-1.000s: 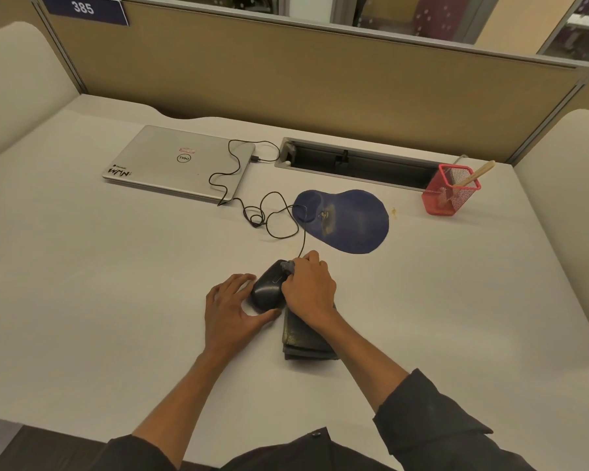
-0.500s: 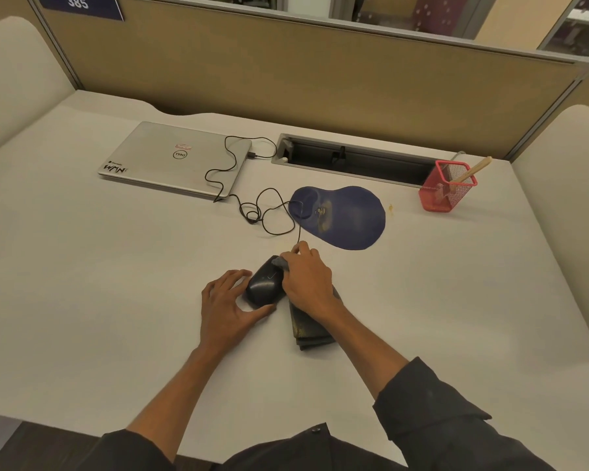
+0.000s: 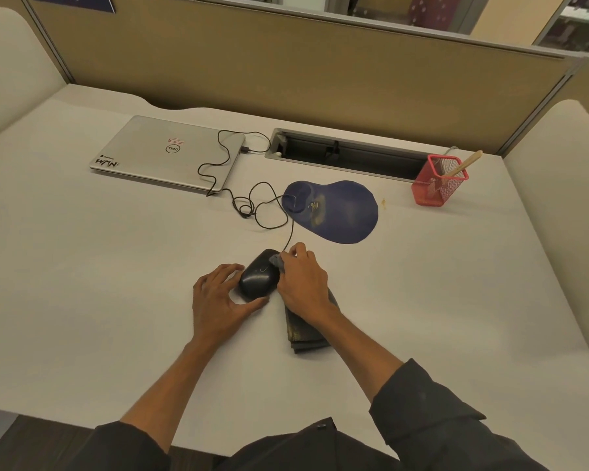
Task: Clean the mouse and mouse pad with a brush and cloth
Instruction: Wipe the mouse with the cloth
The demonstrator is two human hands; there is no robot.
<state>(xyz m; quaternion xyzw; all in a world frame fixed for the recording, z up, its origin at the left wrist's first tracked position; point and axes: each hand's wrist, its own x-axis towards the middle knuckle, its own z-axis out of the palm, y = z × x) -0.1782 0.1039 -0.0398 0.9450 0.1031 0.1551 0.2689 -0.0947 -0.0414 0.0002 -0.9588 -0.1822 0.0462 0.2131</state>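
— Mouse [image 3: 259, 278] first: where does it sit?

— On the white desk [image 3: 82, 266], near the front edge, black, between both hands. The left hand [image 3: 220, 299] braces it from the left, fingers spread and curved against its side, thumb under its near end. The right hand [image 3: 301, 283] is closed on a dark folded cloth [image 3: 305, 334], pressing a bunched corner onto the mouse's right front; the rest of the cloth trails under the wrist.

— What else is around?

— A blue mouse pad [image 3: 337, 212] lies beyond, apart from the mouse, with smudges near its middle. The mouse's cable [image 3: 252, 205] loops across the desk, over the pad's left edge, to a closed silver laptop [image 3: 170, 151] at the far left. A red mesh holder [image 3: 437, 181] with a wooden-handled brush [image 3: 464, 164] stands far right, beside a cable slot [image 3: 347, 154]. The right hand hides the mouse's right side.

— Any change from a second ago?

— Little. Both hands keep their grip; the cloth corner has slid a touch forward along the mouse. Pad, laptop and holder are unmoved.
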